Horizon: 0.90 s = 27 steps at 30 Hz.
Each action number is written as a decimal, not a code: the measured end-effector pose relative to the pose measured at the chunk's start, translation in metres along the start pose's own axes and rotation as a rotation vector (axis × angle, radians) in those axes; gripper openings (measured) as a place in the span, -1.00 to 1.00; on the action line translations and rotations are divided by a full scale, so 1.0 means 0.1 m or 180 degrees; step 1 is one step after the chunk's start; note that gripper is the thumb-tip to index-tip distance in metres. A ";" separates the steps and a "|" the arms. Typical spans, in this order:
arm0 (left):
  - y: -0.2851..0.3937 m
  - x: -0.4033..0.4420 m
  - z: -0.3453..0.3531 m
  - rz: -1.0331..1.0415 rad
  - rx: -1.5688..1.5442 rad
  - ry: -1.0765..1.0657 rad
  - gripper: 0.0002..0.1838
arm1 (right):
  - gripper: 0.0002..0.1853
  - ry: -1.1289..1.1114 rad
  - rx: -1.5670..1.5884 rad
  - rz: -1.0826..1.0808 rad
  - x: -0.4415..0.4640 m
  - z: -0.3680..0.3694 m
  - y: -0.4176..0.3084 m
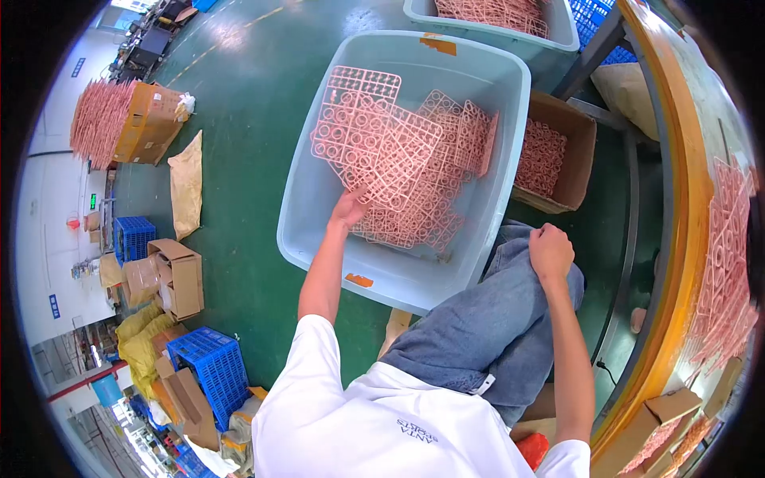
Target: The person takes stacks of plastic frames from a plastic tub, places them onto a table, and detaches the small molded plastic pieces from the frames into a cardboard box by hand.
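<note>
A large light-blue tub [319, 231] stands in front of me with a pile of pink plastic lattice frames [430, 191] in it. My left hand [350, 207] reaches over the tub's near left part, its fingers closed on the lower edge of several overlapping pink frames [374, 131]. These frames lie fanned out above the pile, and their upper left corner reaches toward the tub's left wall. My right hand [551, 253] rests on my knee, its fingers curled; whether anything is inside them is hidden.
Right of the tub, a cardboard box [580, 151] holds small pink rings. Another tub [490, 30] stands beyond. A wooden-edged table [685, 239] bears pink frames at right. Blue crates [211, 370] and cartons [185, 279] sit at left.
</note>
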<state>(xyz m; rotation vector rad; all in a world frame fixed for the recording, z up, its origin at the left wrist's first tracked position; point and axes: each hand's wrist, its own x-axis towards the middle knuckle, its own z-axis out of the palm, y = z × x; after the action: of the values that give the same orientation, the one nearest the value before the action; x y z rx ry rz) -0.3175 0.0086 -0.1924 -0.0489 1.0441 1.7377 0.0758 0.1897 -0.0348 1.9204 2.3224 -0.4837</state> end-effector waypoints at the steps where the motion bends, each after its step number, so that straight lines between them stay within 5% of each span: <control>1: 0.00 0.03 0.07 -0.0205 0.0042 -0.0139 -0.55 | -0.70 0.0031 0.0016 -0.0041 0.06 0.00 0.03; 8: -0.19 -0.06 -0.25 -0.1281 0.0666 -0.0295 -0.52 | -0.70 -0.0043 0.0024 0.0015 -0.11 -0.06 -0.08; 14: -1.37 0.34 -0.95 -0.2046 0.0484 0.1430 -0.53 | -0.70 -0.0132 0.0064 0.0051 -0.07 -0.02 -0.05; 18: -1.60 0.18 -0.81 -0.1357 0.0608 0.1608 -0.58 | -0.70 -0.0161 0.0085 0.0043 -0.05 -0.04 -0.02; 22: -1.51 0.14 -0.76 -0.1597 0.1217 0.2020 -0.39 | -0.71 -0.0161 0.0058 0.0030 -0.03 -0.04 -0.04; 27: -1.45 0.11 -0.66 -0.1288 0.1277 0.1545 -0.28 | -0.73 -0.0183 0.0038 0.0032 -0.04 -0.05 -0.05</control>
<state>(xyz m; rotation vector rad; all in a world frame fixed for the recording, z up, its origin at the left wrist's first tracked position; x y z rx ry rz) -0.2368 -0.0180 -0.3276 -0.4150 1.5967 1.1481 0.0718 0.1869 -0.0285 1.8961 2.2788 -0.5456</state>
